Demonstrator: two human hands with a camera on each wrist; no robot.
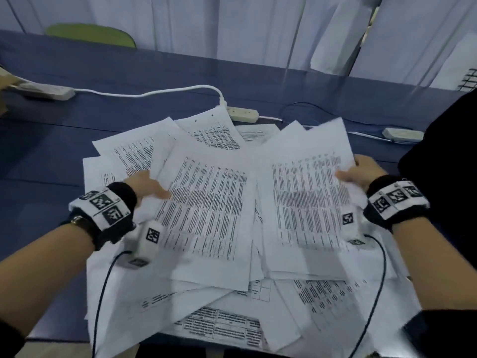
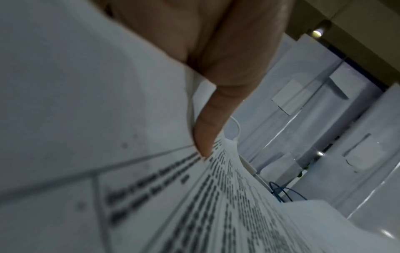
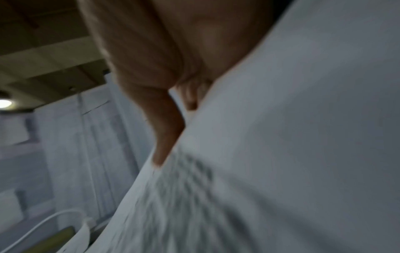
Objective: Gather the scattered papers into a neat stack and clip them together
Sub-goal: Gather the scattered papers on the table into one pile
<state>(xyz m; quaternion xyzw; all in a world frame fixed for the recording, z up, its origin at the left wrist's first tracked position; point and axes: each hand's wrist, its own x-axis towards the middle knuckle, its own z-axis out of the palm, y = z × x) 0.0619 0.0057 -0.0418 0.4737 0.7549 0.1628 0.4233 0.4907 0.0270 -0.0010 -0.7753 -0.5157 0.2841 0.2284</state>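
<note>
Two bare forearms reach forward from the bottom corners of the head view, each wrist wrapped in a black band with black-and-white markers. The left hand (image 1: 144,186) lies at the left, thumb pointing inward and laid on top of a sheet, the fingers hidden beneath it. The right hand (image 1: 361,171) mirrors it at the right, thumb on top, fingers tucked behind. Both grips pinch paper edges, seen close in the wrist views.
</note>
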